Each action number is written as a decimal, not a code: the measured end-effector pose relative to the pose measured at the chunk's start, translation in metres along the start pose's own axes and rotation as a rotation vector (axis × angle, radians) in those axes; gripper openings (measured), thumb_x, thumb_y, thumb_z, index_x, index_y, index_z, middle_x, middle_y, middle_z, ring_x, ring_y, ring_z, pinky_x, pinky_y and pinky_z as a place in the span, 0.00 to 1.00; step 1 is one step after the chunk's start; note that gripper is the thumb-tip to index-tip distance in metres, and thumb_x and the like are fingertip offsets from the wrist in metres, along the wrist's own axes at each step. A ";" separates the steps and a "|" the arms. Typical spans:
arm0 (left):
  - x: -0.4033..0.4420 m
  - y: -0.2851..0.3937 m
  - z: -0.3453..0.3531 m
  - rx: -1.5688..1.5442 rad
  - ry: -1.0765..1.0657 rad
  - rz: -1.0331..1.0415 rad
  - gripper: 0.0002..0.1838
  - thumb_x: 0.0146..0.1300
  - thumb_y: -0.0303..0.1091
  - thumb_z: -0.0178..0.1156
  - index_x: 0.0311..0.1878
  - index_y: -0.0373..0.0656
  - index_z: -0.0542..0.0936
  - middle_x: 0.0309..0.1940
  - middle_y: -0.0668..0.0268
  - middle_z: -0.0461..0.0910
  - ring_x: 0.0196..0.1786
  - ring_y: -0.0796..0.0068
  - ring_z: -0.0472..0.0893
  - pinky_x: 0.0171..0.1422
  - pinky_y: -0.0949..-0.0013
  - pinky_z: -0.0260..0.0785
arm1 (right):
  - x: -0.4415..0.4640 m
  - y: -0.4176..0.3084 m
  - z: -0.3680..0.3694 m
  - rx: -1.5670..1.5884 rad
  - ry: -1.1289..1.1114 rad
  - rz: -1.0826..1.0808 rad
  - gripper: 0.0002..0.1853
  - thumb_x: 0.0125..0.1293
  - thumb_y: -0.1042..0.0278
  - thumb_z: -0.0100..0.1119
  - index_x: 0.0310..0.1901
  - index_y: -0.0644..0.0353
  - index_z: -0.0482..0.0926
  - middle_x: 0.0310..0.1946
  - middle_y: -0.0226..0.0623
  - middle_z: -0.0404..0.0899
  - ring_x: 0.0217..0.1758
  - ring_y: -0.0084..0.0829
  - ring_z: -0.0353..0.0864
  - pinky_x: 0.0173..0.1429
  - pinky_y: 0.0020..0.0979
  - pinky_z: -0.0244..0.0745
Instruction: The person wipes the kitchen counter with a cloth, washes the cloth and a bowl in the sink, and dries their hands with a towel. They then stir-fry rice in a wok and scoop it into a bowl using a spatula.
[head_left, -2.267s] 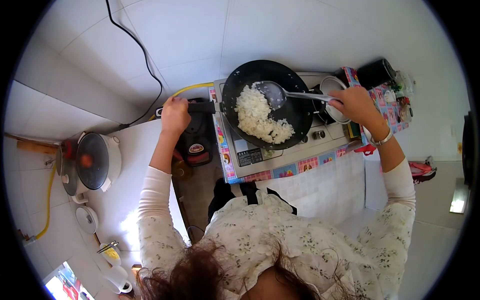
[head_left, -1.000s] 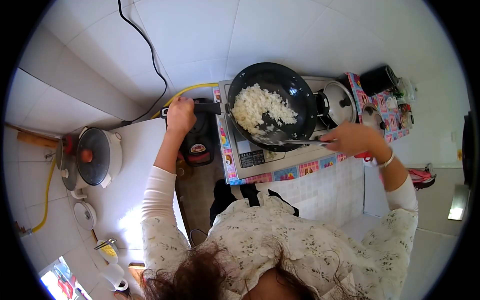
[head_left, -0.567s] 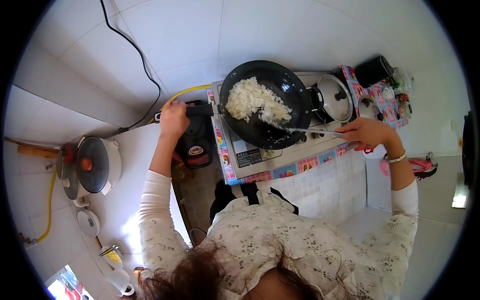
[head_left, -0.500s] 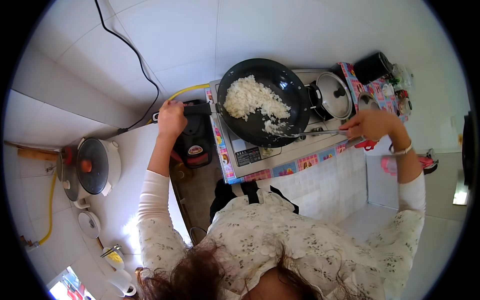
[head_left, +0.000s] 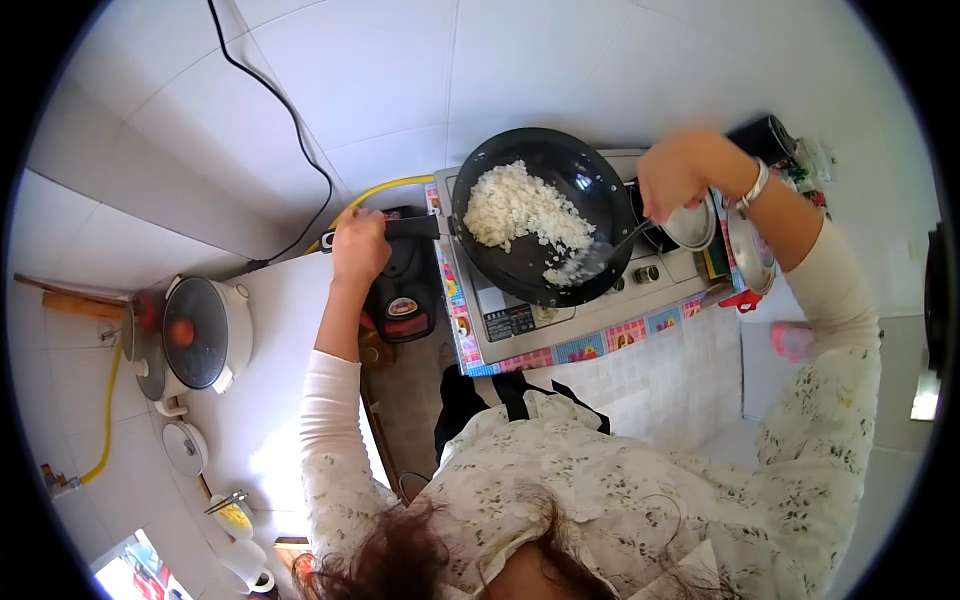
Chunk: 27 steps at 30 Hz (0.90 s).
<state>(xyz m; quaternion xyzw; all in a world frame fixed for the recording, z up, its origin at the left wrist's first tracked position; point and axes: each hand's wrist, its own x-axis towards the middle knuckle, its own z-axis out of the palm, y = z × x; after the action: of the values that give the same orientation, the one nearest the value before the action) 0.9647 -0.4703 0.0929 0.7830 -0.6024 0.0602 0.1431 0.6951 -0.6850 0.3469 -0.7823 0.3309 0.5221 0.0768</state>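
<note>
the left hand (head_left: 360,245) is closed round the handle (head_left: 412,227) at nine o'clock on the pan (head_left: 520,262); the right hand (head_left: 688,180), blurred, curls shut on the spatula (head_left: 632,236), whose head is in the pan at five o'clock; the rice (head_left: 518,205) lies inside, heaped towards ten o'clock; a lidded pot (head_left: 692,230) stands at three o'clock

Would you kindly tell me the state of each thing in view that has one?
Rice: loosely heaped
Wok: uncovered, holding rice
Spatula: head in wok, blurred
Left hand: closed around wok handle
Right hand: closed on spatula
Pot: lidded, partly hidden
White cooker: covered
Stove: lit or not, cannot tell
</note>
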 end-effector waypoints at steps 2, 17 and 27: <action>0.000 0.000 0.002 -0.061 0.006 -0.009 0.05 0.39 0.20 0.55 0.23 0.39 0.74 0.27 0.56 0.76 0.41 0.55 0.75 0.53 0.60 0.66 | 0.001 0.006 0.018 0.038 0.111 -0.045 0.17 0.50 0.60 0.61 0.42 0.55 0.83 0.22 0.37 0.81 0.20 0.31 0.78 0.29 0.32 0.73; 0.002 -0.004 0.005 -0.031 -0.060 -0.022 0.06 0.40 0.20 0.54 0.24 0.40 0.75 0.29 0.57 0.78 0.42 0.56 0.76 0.56 0.62 0.66 | 0.026 0.086 0.154 0.320 0.631 -0.110 0.18 0.50 0.63 0.61 0.45 0.53 0.82 0.29 0.45 0.81 0.33 0.44 0.81 0.42 0.38 0.74; 0.001 -0.004 0.005 -0.042 -0.052 -0.021 0.07 0.39 0.21 0.55 0.25 0.40 0.75 0.30 0.58 0.78 0.44 0.57 0.76 0.58 0.64 0.64 | 0.084 0.087 0.176 0.208 0.972 -0.220 0.15 0.52 0.63 0.61 0.44 0.51 0.78 0.24 0.43 0.78 0.29 0.45 0.78 0.35 0.44 0.70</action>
<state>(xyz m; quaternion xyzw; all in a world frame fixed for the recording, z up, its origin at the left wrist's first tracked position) 0.9689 -0.4720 0.0876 0.7874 -0.5987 0.0255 0.1444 0.5279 -0.7070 0.2154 -0.9532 0.2945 0.0508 0.0461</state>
